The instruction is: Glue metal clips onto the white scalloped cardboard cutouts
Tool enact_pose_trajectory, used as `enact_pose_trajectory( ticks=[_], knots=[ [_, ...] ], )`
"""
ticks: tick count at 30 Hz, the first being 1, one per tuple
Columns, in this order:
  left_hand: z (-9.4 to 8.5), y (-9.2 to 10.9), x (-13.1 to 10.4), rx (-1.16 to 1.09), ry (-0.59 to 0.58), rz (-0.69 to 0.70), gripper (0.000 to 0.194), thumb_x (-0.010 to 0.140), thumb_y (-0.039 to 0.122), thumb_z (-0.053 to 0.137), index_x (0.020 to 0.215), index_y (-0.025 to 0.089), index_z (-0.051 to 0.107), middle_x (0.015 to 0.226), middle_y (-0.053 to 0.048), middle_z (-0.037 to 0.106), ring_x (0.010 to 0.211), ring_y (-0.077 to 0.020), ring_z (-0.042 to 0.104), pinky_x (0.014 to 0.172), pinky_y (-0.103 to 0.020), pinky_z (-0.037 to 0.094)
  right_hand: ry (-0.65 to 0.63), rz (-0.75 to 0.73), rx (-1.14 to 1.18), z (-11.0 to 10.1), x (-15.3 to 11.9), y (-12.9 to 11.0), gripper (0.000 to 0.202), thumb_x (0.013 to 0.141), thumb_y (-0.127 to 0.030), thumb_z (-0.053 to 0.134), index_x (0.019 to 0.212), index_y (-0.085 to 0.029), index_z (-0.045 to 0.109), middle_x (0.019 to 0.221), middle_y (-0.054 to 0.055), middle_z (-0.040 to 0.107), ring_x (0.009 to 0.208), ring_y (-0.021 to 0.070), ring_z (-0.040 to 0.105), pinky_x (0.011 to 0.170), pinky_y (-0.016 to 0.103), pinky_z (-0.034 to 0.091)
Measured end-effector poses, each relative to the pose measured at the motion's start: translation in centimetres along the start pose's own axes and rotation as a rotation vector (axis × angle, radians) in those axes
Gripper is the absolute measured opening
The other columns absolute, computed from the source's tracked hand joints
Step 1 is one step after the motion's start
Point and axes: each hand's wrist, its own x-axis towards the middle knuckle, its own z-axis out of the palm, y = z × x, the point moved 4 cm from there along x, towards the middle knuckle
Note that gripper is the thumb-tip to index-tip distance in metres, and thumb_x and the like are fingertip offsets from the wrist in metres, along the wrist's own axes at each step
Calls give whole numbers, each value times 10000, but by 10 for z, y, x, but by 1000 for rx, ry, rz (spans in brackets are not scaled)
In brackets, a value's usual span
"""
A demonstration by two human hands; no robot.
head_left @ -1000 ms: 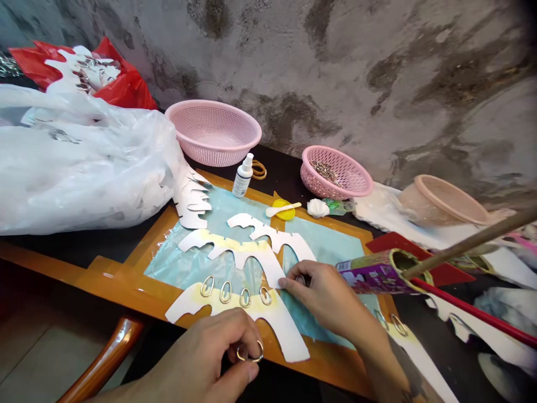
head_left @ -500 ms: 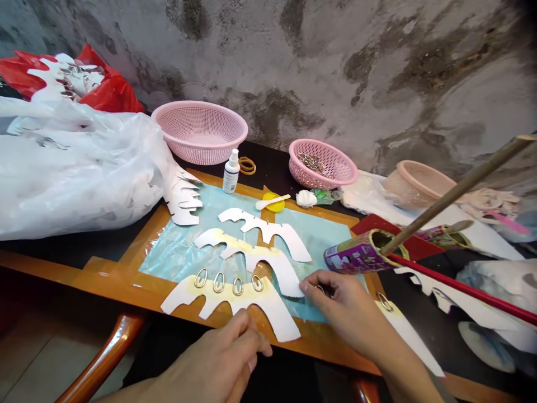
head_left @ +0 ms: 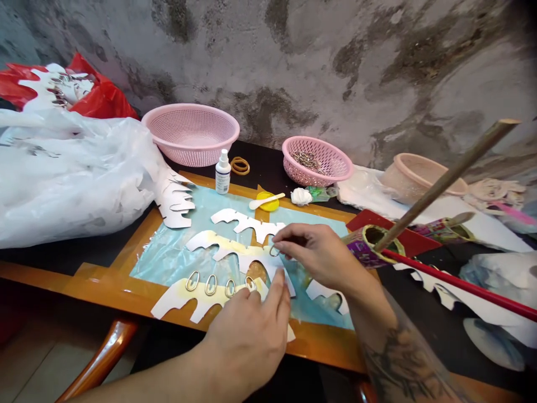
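My right hand (head_left: 325,254) pinches an oval metal ring (head_left: 274,251) between thumb and fingers, at the right part of the middle white arched cutout (head_left: 247,254). That cutout carries a yellowish smear along its upper edge. My left hand (head_left: 251,330) has its fingers stretched out, the fingertips at the middle cutout's right leg, and holds nothing. Beneath the left hand lies the front cutout (head_left: 172,296), partly covered, with several oval metal rings (head_left: 211,284) along its top edge. Behind them is another white cutout (head_left: 229,216); one more (head_left: 329,294) is partly hidden by my right forearm.
Blue plastic sheeting (head_left: 155,254) covers the board. Behind stand a pink basket (head_left: 191,154), a smaller basket (head_left: 316,178) with metal rings, a white bottle (head_left: 222,176) and a yellow lid (head_left: 268,202). At right, a can (head_left: 361,249) holds a wooden stick (head_left: 444,187). A white bag (head_left: 75,184) lies left.
My right hand has moved left and away from me, bringing a metal ring to the middle cutout. My left hand has moved forward, its fingers extending onto that cutout. The view has shifted slightly.
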Motion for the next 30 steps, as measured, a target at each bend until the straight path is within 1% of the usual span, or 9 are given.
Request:
enact_pose_trajectory(
  ticks=[3, 5, 8, 13, 18, 23, 25, 27, 30],
  knots=[
    [11, 1, 3, 54, -67, -39, 597, 919, 257, 541, 1468, 25, 507, 1533, -320, 440, 699, -263, 718, 522, -395, 531, -74, -86, -94, 10, 18, 2, 130, 888, -225, 637, 886, -208, 766, 917, 33, 729, 810, 168, 650, 766, 298, 507],
    [14, 2, 2, 58, -83, -28, 582, 910, 261, 546, 1453, 51, 540, 1540, -292, 446, 673, -262, 715, 495, -394, 524, -93, -111, -164, 15, 25, 7, 138, 884, -190, 640, 893, -219, 775, 951, 36, 719, 876, 176, 648, 815, 305, 500],
    [14, 1, 1, 48, -81, -10, 554, 911, 261, 517, 1424, 60, 577, 1550, -271, 441, 672, -270, 716, 486, -396, 529, -106, -114, -217, 21, 29, 15, 142, 897, -176, 650, 912, -232, 780, 963, 30, 705, 897, 176, 641, 830, 313, 487],
    [12, -2, 1, 56, -77, 15, 572, 906, 261, 482, 1424, 35, 569, 1532, -301, 440, 631, -262, 702, 472, -394, 523, -88, -127, -257, 24, 33, 16, 139, 947, -204, 638, 913, -224, 771, 968, 31, 691, 910, 176, 633, 831, 316, 473],
    [11, -1, -2, 93, -59, 48, 593, 910, 253, 447, 1430, -18, 540, 1521, -351, 409, 590, -247, 684, 462, -383, 511, -97, -153, -276, 25, 36, 14, 130, 939, -176, 654, 908, -225, 770, 970, 24, 693, 914, 171, 638, 834, 308, 473],
    [11, -1, -2, 87, -57, 63, 603, 913, 285, 452, 1421, -27, 543, 1514, -355, 418, 580, -250, 679, 442, -377, 497, -97, -204, -264, 26, 36, 16, 148, 934, -150, 647, 906, -220, 774, 957, 29, 701, 931, 179, 647, 851, 319, 493],
    [7, -3, -3, 94, -19, 49, 583, 922, 270, 443, 1422, -12, 547, 1500, -332, 461, 576, -230, 672, 448, -365, 503, -59, -241, -255, 23, 32, 16, 141, 943, -178, 646, 929, -229, 777, 954, 31, 704, 931, 189, 649, 850, 335, 505],
    [1, -5, -5, 91, 52, 41, 570, 941, 244, 405, 1442, 0, 526, 1487, -301, 503, 589, -205, 665, 471, -347, 520, 21, -286, -265, 17, 24, 15, 149, 969, -213, 627, 980, -226, 774, 967, 42, 706, 924, 195, 648, 841, 351, 512],
    [-7, -8, -8, 92, 123, 44, 578, 956, 230, 362, 1464, -16, 487, 1480, -299, 513, 620, -200, 672, 506, -339, 541, 108, -362, -405, 11, 6, 12, 196, 1012, -223, 566, 1079, -210, 750, 1039, 67, 715, 985, 221, 630, 864, 396, 493]
  ],
)
